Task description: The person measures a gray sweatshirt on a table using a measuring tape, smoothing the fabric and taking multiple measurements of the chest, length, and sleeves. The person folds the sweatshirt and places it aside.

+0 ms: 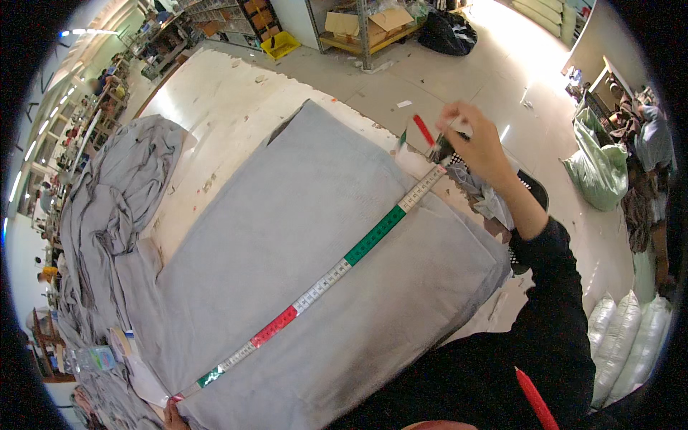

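Observation:
Grey fabric (279,215) lies spread in layers over a pale worktable (236,80). Diagonally across it runs a tape measure (320,287) with white, green and red sections. At the lower left, my left hand (174,417) grips the tape's end by the fabric edge, its palm cut off by the frame. My right hand (473,134) is raised beyond the far end of the tape, fingers bent and blurred. A red section of tape hangs in the air just left of it; whether the fingers touch it is unclear.
Crumpled grey fabric (121,188) is heaped on the left, with a plastic bottle (97,359) on the fabric nearer me. Beside the right table edge stands a black perforated chair (532,188). A green sack (599,161) and silvery packages (623,344) sit on the floor.

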Tool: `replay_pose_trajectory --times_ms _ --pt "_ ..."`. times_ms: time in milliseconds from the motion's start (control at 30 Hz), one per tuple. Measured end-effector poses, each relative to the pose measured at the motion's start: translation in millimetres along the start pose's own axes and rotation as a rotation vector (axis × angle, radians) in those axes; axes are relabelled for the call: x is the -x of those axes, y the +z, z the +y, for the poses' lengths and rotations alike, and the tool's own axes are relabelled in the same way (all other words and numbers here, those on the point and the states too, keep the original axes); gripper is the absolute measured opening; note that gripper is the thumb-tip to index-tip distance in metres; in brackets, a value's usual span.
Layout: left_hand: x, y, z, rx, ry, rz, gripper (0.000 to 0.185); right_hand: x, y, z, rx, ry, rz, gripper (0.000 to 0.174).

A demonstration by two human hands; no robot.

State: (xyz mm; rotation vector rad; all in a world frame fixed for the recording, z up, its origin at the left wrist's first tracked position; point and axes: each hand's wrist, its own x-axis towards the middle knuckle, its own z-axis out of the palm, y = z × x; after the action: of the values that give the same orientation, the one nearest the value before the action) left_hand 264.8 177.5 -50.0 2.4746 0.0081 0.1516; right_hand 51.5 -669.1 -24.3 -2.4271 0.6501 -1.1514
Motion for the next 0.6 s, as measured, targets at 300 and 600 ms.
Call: replay_pose_trajectory --times_ms 300,600 --pt "3 -2 -9 0.017 0.001 0.003 0.025 50 -48 -82 -0.043 0.339 -0.634 0.028" --pt "15 -13 -17 0.054 0.056 0.005 0.025 61 -28 -68 -0.101 0.350 -0.425 0.024"
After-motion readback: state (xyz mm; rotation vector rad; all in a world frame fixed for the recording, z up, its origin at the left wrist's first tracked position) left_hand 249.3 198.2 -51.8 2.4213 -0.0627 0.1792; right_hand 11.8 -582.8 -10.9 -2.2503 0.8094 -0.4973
